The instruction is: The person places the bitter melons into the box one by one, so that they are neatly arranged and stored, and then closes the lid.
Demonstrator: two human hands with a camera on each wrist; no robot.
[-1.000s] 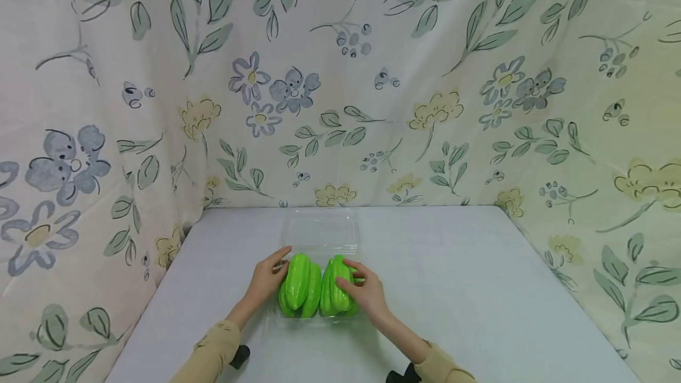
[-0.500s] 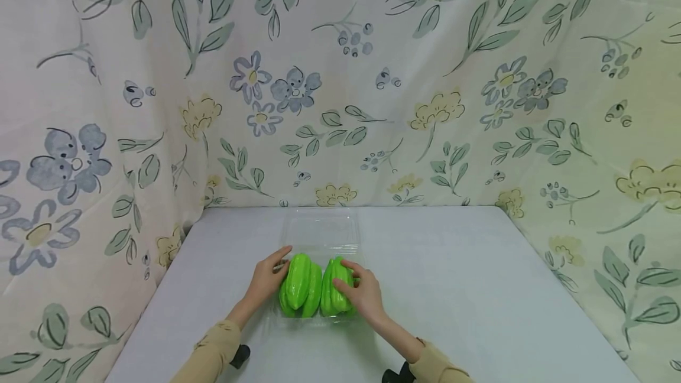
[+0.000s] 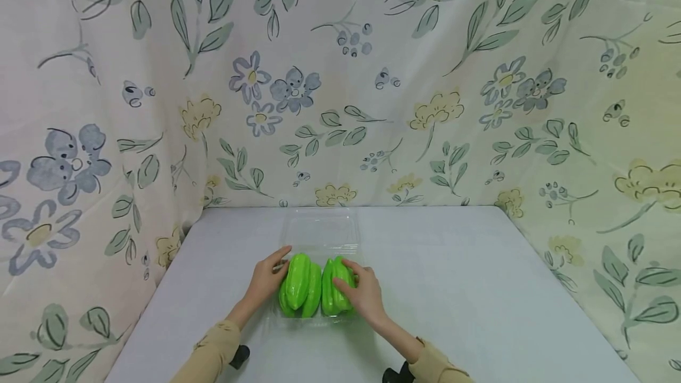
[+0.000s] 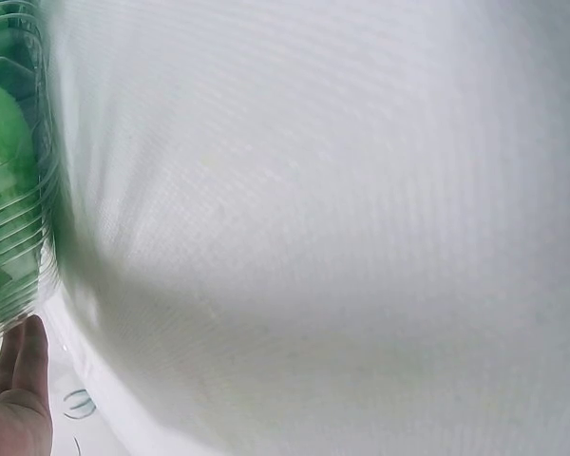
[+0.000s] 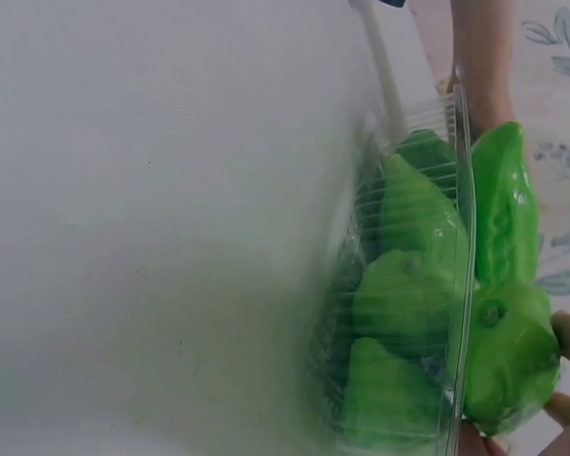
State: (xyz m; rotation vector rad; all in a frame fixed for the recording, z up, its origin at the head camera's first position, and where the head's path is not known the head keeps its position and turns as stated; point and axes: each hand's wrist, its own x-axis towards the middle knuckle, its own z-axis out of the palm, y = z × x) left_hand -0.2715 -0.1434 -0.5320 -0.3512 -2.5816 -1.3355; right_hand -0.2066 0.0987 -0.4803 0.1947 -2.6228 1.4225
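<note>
Shiny green peppers [image 3: 300,281] fill the lower half of a clear plastic clamshell box [image 3: 319,230], stacked in two groups side by side. My left hand [image 3: 268,279] rests against the left side of the box, and in the left wrist view its fingers [image 4: 30,356] reach straight up to the ribbed wall. On the right pile, my right hand [image 3: 367,295] holds an upper green pepper [image 3: 340,291] between thumb and fingers. The right wrist view has that pepper [image 5: 508,366] above the box rim, with more peppers [image 5: 399,304] behind the clear wall.
The box's open lid lies back toward the far edge of the white table [image 3: 452,270]. A floral curtain [image 3: 340,75] hangs behind the table and along both sides. Dark wrist-worn devices [image 3: 240,357] sit below both forearms.
My right hand has shifted slightly left over the right pile, and its upper pepper has moved a little with it. My left hand stays in place.
</note>
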